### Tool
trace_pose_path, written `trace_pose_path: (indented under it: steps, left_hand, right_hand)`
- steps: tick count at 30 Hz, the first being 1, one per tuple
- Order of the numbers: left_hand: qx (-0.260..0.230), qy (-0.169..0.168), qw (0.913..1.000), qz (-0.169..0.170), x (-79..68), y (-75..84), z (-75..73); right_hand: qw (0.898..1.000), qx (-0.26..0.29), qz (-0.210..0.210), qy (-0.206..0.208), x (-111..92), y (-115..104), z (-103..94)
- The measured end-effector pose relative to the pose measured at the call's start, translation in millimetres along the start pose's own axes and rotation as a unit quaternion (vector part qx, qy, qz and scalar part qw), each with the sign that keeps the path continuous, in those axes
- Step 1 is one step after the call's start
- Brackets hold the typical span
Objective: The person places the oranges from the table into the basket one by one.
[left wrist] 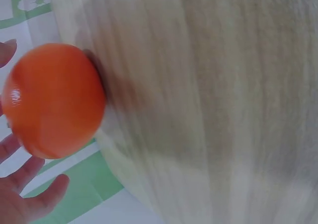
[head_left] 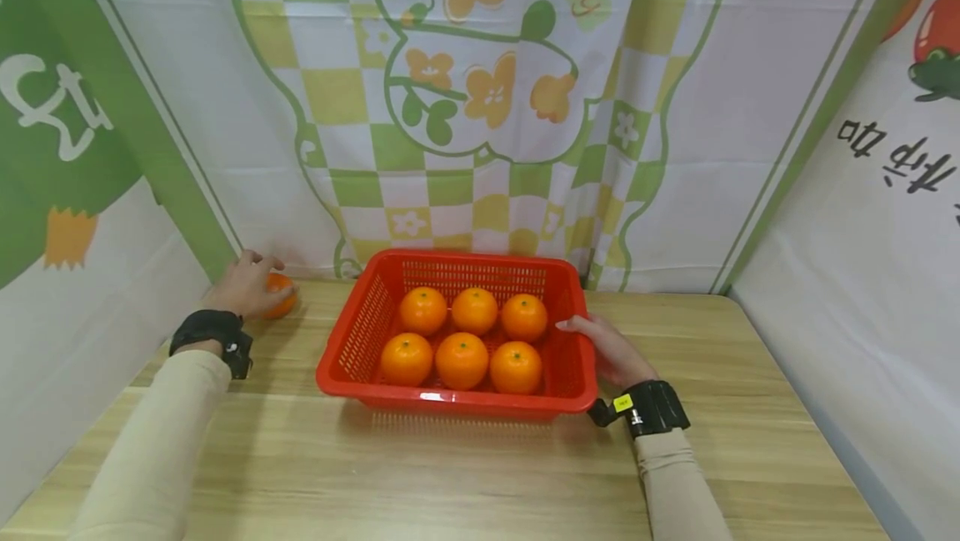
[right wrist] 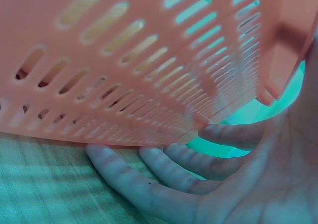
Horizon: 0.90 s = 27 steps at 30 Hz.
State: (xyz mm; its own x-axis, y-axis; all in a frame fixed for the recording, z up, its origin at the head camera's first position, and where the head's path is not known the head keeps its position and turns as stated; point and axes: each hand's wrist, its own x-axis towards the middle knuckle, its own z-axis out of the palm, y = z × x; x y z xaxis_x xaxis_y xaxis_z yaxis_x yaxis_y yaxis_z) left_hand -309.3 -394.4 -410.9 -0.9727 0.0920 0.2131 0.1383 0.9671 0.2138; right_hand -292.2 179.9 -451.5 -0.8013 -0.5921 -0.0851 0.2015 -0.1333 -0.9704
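In the head view a red plastic basket (head_left: 453,403) stands on the table with several oranges (head_left: 461,361) in two rows inside it. My right hand (head_left: 611,351) holds its right end, thumb over the rim. From the right wrist view, the fingers (right wrist: 169,177) reach along the lower part of the slotted wall (right wrist: 164,100). Far to the left, a single orange (head_left: 279,296) sits on the table by the back edge. My left hand (head_left: 246,287) is over and around it, its fingers (left wrist: 42,201) spread loosely in the left wrist view, one fingertip apart from the fruit.
The wooden table (head_left: 450,483) runs back to a patterned curtain (head_left: 480,191) just behind the basket. Printed cloth walls close off the left side (head_left: 82,333) and the right side (head_left: 840,274). Each wrist wears a black strap with a camera (head_left: 213,337).
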Motion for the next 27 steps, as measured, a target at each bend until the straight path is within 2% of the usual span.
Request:
trace_pose_path:
  steps: [4,12,18,27]
  left_hand:
    - [-0.005,-0.005,1.0000,-0.001,-1.4,-3.9,6.9]
    - [-0.007,-0.003,0.9998,0.021,4.3,-15.1,21.2]
    - [-0.011,-0.029,0.9995,0.010,6.6,-15.5,25.8]
    - [0.001,-0.034,0.9994,0.005,8.5,-19.4,33.1]
  right_hand:
    - [1.000,0.002,0.001,0.003,-0.6,0.8,-0.1]
    - [1.000,0.002,0.004,0.010,0.8,0.8,-1.7]
    - [1.000,0.002,0.002,0.003,2.1,-0.3,-3.3]
    - [1.000,-0.002,0.007,0.006,0.4,-0.5,-3.5]
